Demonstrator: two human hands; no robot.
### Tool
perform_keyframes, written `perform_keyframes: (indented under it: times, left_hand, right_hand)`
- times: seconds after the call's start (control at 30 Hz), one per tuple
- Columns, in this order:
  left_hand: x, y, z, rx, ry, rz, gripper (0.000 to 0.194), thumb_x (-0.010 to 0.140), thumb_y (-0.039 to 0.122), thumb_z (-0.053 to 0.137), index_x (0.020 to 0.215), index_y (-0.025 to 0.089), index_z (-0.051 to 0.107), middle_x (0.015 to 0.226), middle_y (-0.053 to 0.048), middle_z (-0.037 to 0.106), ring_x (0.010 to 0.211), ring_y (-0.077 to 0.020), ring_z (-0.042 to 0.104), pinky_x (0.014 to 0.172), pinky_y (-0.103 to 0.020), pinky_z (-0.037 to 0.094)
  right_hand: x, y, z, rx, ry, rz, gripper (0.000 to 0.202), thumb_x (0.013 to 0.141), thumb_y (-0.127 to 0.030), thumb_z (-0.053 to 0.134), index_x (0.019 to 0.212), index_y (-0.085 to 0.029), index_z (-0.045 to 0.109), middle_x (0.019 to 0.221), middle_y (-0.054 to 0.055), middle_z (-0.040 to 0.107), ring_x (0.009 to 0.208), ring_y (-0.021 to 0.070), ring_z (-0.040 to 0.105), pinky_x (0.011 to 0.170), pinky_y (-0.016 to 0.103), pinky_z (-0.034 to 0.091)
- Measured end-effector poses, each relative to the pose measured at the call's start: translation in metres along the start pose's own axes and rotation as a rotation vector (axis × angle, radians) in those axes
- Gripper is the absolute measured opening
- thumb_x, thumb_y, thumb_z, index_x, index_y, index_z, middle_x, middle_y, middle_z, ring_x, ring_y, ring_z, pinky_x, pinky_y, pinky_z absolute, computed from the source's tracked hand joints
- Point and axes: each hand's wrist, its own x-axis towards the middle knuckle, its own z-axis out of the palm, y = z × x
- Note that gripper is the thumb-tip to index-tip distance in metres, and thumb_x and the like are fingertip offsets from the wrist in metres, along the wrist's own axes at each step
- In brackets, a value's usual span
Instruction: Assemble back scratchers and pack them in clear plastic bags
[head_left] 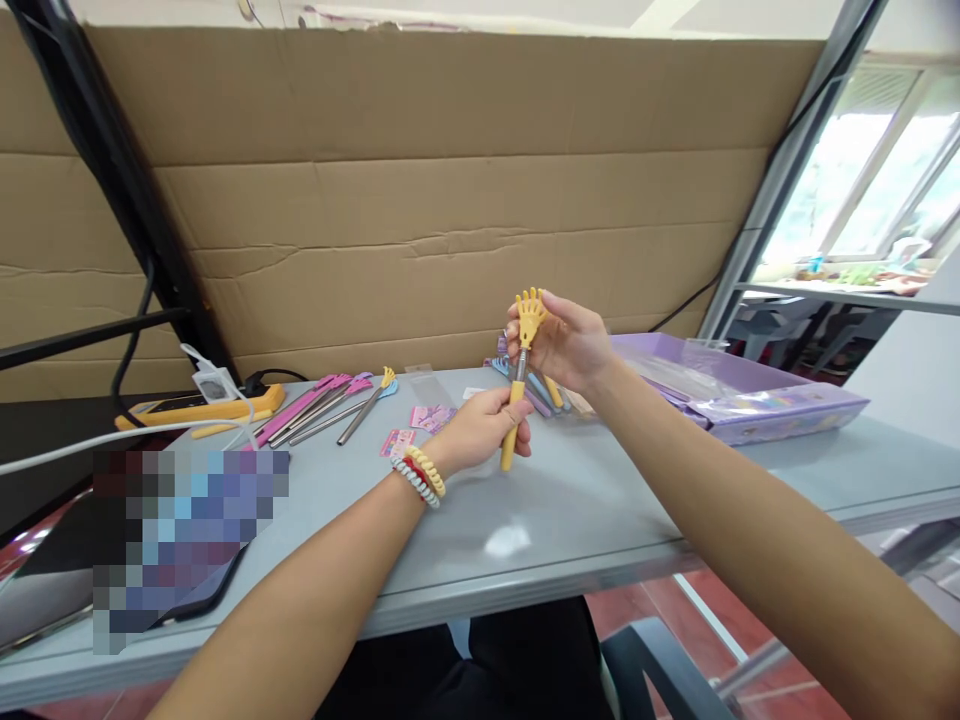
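Note:
A yellow back scratcher (512,448) with a hand-shaped head stands nearly upright between my hands, above the table. My left hand (480,428) is closed round its yellow handle. At the top, my right hand (566,345) has its fingers curled about the yellow head, beside the short metal shaft. Behind my hands lie more back scratchers (541,388) in purple, blue and yellow, partly hidden. To the left rests another group of back scratchers (322,408) with metal shafts and pink, blue and yellow parts. Small pink printed cards (431,418) lie beside my left wrist.
A purple box (780,415) holding clear plastic packaging stands at the right. At the left are a yellow device (202,405), a white cable (127,440) and a blurred-out phone (195,540). A cardboard panel (480,200) rises behind the grey table (600,510).

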Motion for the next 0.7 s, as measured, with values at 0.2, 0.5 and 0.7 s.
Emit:
perform_keyframes:
  times: [0.2, 0.5, 0.7]
  left_hand:
    - [0.003, -0.002, -0.027, 0.071, 0.158, -0.005, 0.017, 0.086, 0.033, 0.045, 0.09, 0.017, 0.047, 0.065, 0.002, 0.051, 0.049, -0.0082, 0.05, 0.049, -0.023, 0.042]
    - [-0.014, -0.008, -0.093, 0.928, 0.591, 0.003, 0.034, 0.087, 0.044, 0.038, 0.077, 0.019, 0.058, 0.06, 0.001, 0.053, 0.059, -0.0132, 0.046, 0.054, -0.025, 0.028]
    - [-0.015, -0.015, -0.094, 1.189, 0.447, -0.129, 0.035, 0.086, 0.043, 0.036, 0.073, 0.022, 0.06, 0.069, -0.003, 0.062, 0.064, -0.0176, 0.053, 0.055, -0.027, 0.027]
  right_hand:
    - [0.026, 0.027, -0.007, -0.16, 0.096, -0.076, 0.031, 0.064, -0.042, 0.067, 0.078, -0.018, 0.053, 0.069, 0.001, 0.062, 0.05, 0.0112, 0.053, 0.042, 0.023, 0.037]
    - [0.008, 0.077, -0.033, -1.235, 0.034, -0.035, 0.019, 0.075, -0.034, 0.055, 0.068, -0.017, 0.058, 0.067, 0.003, 0.062, 0.062, 0.0128, 0.053, 0.056, 0.025, 0.038]
    - [0.01, 0.078, -0.039, -1.32, 0.031, 0.065, 0.024, 0.073, -0.035, 0.058, 0.087, -0.017, 0.06, 0.076, 0.003, 0.065, 0.067, 0.0144, 0.057, 0.058, 0.024, 0.039]
